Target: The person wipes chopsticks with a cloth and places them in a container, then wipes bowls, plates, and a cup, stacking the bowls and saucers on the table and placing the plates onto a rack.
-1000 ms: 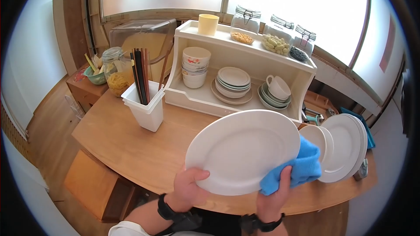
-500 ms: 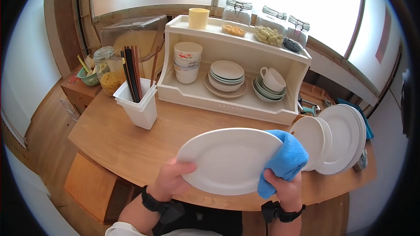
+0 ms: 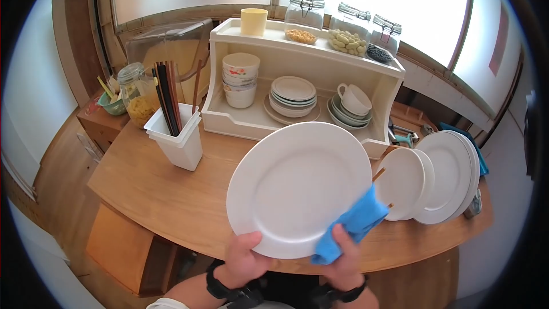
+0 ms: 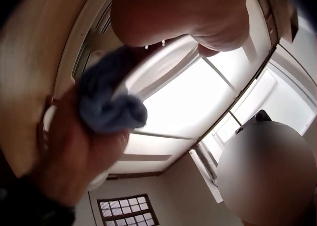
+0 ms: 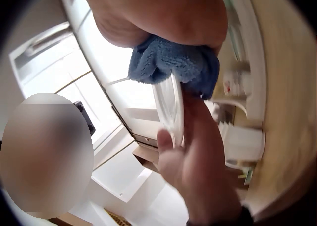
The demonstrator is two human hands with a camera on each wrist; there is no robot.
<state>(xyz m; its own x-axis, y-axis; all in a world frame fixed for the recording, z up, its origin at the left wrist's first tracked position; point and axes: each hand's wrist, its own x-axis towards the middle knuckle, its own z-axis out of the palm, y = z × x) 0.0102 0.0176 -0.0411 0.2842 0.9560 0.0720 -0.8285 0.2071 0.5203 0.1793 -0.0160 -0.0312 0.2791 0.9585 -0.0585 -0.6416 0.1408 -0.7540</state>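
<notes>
A large white plate (image 3: 297, 189) is held up over the table, its face tilted toward the head camera. At its lower left rim my left hand (image 3: 245, 260) grips it, thumb on the face and the other fingers behind. A blue cloth (image 3: 357, 223) is folded over the plate's lower right edge. My right hand (image 3: 343, 263) pinches the rim through this cloth, thumb in front. In the right wrist view the fluffy cloth (image 5: 173, 62) wraps both sides of the rim, and the plate (image 5: 169, 107) shows edge-on.
White plates (image 3: 443, 177) stand upright at the right, beside wooden pegs (image 3: 379, 175). A white shelf (image 3: 240, 127) behind holds bowls, small plates and a cup, with jars (image 3: 349, 31) on top. Chopsticks (image 3: 166, 97) fill a white holder (image 3: 182, 151) on the left.
The plate first tipped flatter and lower, then came back up to face the camera. The right hand with the cloth slid up the right edge, then down to the lower right.
</notes>
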